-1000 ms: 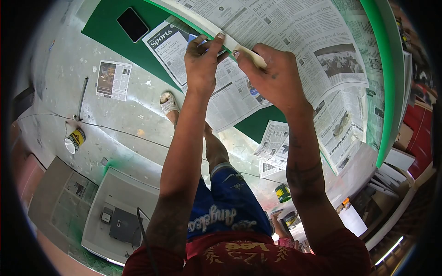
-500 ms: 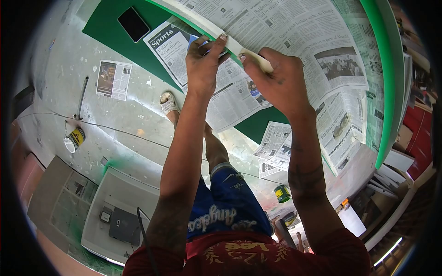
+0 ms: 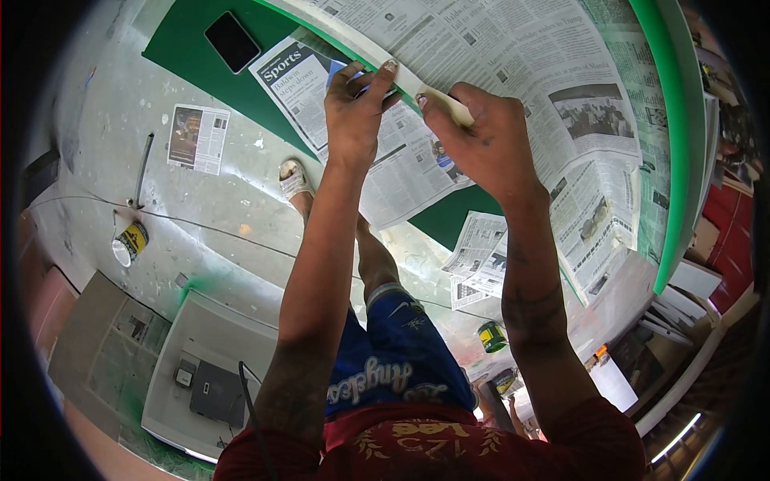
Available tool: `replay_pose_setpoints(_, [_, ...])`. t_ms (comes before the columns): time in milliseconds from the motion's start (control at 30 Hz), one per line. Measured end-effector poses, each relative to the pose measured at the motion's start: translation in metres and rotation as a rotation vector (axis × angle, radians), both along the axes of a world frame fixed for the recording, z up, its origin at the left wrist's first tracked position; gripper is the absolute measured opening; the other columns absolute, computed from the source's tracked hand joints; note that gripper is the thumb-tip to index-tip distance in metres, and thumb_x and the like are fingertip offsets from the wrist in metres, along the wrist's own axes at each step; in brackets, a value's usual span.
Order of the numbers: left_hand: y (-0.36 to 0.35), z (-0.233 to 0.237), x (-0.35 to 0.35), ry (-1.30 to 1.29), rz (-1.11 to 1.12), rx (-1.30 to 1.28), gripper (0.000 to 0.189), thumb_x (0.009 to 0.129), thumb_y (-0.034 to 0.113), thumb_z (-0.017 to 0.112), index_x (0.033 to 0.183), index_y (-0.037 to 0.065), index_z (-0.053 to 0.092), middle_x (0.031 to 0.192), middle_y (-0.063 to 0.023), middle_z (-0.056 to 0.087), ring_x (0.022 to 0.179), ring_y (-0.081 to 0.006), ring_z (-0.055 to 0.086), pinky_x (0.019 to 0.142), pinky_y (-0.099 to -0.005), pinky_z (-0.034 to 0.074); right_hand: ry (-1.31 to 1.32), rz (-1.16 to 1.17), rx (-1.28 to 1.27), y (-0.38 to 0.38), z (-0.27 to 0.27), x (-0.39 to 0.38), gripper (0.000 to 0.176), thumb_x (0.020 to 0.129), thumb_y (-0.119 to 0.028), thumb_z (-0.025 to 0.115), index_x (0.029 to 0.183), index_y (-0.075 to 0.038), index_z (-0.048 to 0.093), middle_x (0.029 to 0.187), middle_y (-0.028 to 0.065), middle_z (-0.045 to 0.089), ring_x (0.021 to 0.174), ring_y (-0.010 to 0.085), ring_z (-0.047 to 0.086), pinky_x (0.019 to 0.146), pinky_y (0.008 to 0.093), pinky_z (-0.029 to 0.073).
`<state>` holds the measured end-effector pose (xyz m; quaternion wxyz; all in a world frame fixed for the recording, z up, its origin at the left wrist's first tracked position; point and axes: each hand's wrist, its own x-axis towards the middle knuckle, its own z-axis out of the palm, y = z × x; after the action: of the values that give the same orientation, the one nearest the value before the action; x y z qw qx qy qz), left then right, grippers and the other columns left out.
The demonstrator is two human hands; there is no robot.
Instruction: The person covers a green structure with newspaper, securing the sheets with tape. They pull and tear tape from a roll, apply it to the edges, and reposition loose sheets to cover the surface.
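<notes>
A pale strip of masking tape (image 3: 411, 82) runs along the green edge of a curved panel (image 3: 678, 160), over the border of the newspaper (image 3: 521, 48) covering that panel. My left hand (image 3: 353, 120) pinches the strip at the edge, thumb on the tape and fingers curled on the other side. Close to its right, my right hand (image 3: 489, 148) is closed around the wider end of the masking tape, its thumb pressed near the green edge. Below both hands lies a newspaper sheet headed "Sports" (image 3: 293, 88), partly hidden by my left hand.
A phone (image 3: 233, 42) rests on the green board (image 3: 180, 36) at upper left. On the paint-spotted floor are a loose newspaper page (image 3: 198, 139), a paint can (image 3: 131, 243), a cable (image 3: 224, 231) and another can (image 3: 492, 337). A white open box (image 3: 180, 321) stands at lower left.
</notes>
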<state>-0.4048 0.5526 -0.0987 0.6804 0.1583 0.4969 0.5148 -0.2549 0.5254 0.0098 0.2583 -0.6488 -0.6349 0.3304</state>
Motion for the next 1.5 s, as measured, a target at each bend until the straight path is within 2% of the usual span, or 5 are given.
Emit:
replay_pose_setpoints(167, [0.0,0.001,0.001,-0.013,0.009,-0.014,0.06,0.093,0.013,0.08,0.134,-0.008,0.043,0.112,-0.0161,0.065,0.1,-0.0218,0.068,0.085,-0.0346,0.062,0.001,0.0,0.02,0.0,0.0,0.0,0.036,0.092,-0.023,0.076,0.073,0.003,0.059,0.056,0.0163,0.054,0.046,0.0161,0.049,0.047,0.0341,0.042])
replay_pose_setpoints(700, [-0.001,-0.002,0.001,-0.011,0.011,0.013,0.066,0.092,0.018,0.082,0.135,-0.014,0.044,0.114,-0.0195,0.063,0.103,-0.0244,0.069,0.087,-0.0328,0.064,0.009,0.015,0.011,-0.003,-0.001,0.002,0.032,0.093,-0.023,0.076,0.077,0.002,0.064,0.056,0.0156,0.057,0.046,0.0158,0.055,0.048,0.0333,0.044])
replay_pose_setpoints(933, [0.031,-0.008,-0.019,0.042,0.165,0.007,0.049,0.084,0.012,0.087,0.119,-0.007,0.058,0.103,-0.0139,0.069,0.092,-0.0218,0.07,0.079,-0.0342,0.064,-0.005,0.0,-0.02,-0.003,0.0,0.003,0.033,0.093,-0.024,0.075,0.075,0.002,0.064,0.056,0.015,0.058,0.045,0.0175,0.056,0.047,0.0337,0.044])
replay_pose_setpoints(1167, [0.069,-0.018,-0.058,0.072,0.075,0.114,0.027,0.086,0.012,0.086,0.101,-0.006,0.071,0.099,-0.0127,0.075,0.087,-0.0208,0.073,0.081,-0.0363,0.065,-0.052,0.046,0.004,-0.002,0.0,0.003,0.034,0.094,-0.025,0.074,0.074,0.001,0.063,0.055,0.014,0.058,0.044,0.0174,0.057,0.047,0.0337,0.043])
replay_pose_setpoints(1500, [0.113,-0.016,-0.097,0.088,0.179,0.109,0.03,0.087,0.011,0.085,0.103,-0.008,0.069,0.1,-0.0166,0.074,0.089,-0.0259,0.074,0.078,-0.0365,0.067,-0.032,0.026,-0.071,0.005,0.009,-0.002,0.032,0.095,-0.022,0.073,0.076,0.001,0.065,0.055,0.0125,0.058,0.045,0.0162,0.057,0.047,0.0326,0.043])
